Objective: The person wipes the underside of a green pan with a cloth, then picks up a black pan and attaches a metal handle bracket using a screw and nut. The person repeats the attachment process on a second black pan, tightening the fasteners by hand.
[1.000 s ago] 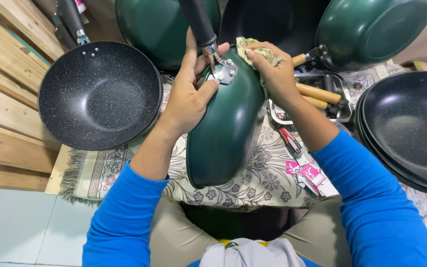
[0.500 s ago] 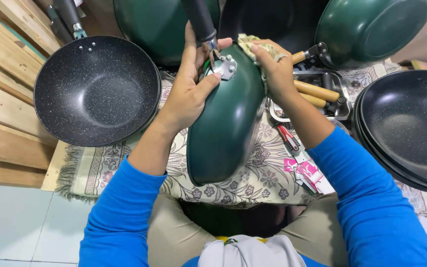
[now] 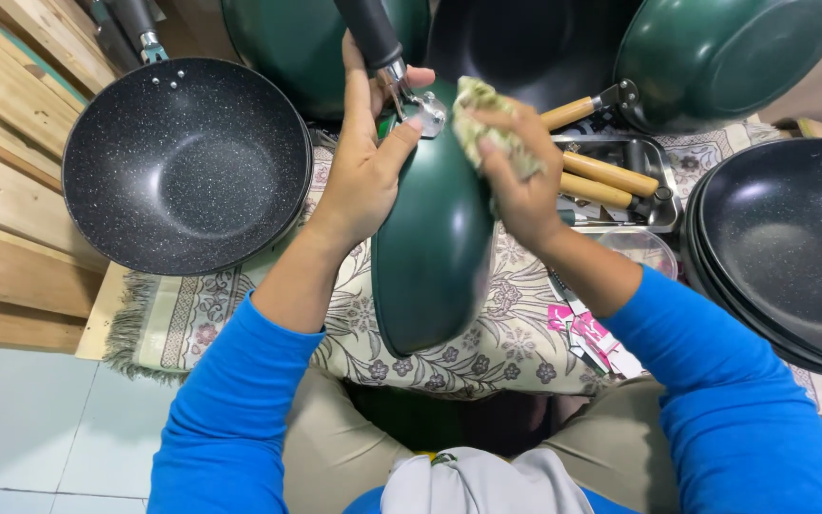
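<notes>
Small pink and white paper packets lie on the patterned cloth near its front edge, just right of the green pan and under the right forearm; what is printed on them is too small to tell. The left hand is closed around the neck of the green pan, where the black handle meets the metal bracket, with the thumb laid across the bracket and the fingers wrapped behind. The pan is held up on edge over the middle of the cloth, its green outer side toward the camera and its handle pointing up and away. The right hand is clamped on a crumpled pale-green rag, pressing it against the pan's upper rim just beside the bracket, so the two hands are close together but not touching. At the left edge of the cloth, partly over the wooden slats, lies a black speckled wok, open side up with nothing in it. At the right edge a stack of black speckled pans sits nested, the top one bare inside. Along the far edge stand more green pans and a dark one between them. Behind the right hand a shallow metal tray holds wooden handles lying side by side, and a clear round lid rests just in front of it.
</notes>
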